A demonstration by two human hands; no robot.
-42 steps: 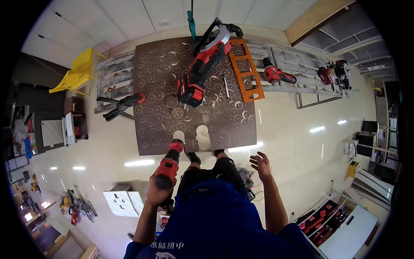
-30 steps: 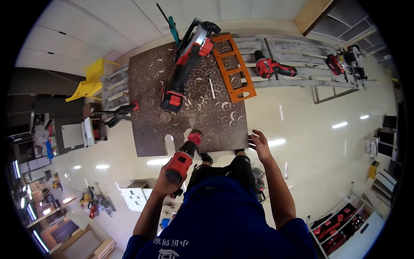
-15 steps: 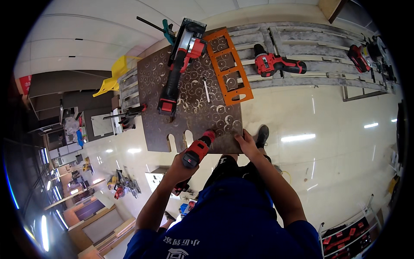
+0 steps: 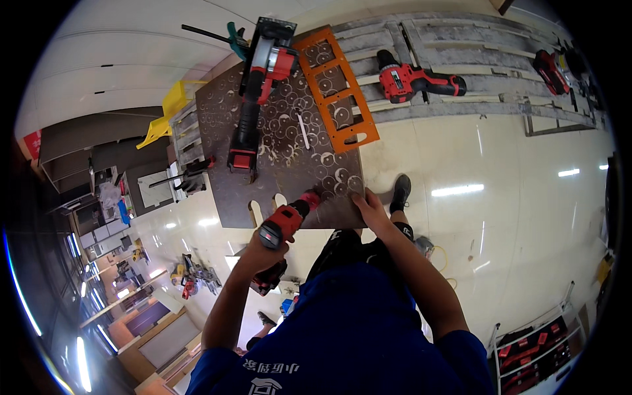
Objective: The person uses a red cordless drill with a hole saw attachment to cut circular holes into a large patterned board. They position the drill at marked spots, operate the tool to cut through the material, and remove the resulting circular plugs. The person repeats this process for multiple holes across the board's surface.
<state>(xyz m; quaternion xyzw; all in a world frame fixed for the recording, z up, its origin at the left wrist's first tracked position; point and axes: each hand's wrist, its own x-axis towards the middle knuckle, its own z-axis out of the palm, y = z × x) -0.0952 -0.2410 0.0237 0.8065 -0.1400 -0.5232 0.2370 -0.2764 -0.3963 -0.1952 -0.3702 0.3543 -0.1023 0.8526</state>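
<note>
Left hand (image 4: pixel 260 253) wrapped tight around the grip of a red-and-black cordless drill (image 4: pixel 284 224); the drill body runs up and to the right from the fist, its nose at the near edge of a dark brown board covered in pale circular cut marks (image 4: pixel 280 148). Right hand (image 4: pixel 368 207) lies just right of the drill nose, fingers flat and pressing on the board's near right corner, closed on nothing. A black shoe (image 4: pixel 399 191) stands on the glossy floor beside that corner. Further up the board: a red-and-black circular saw (image 4: pixel 260 85) lying lengthwise, and an orange rectangular template frame with cut-out windows (image 4: pixel 336 85) to its right. Beyond, a second red cordless drill (image 4: pixel 411 80) rests on grey wooden slats (image 4: pixel 461 46).
</note>
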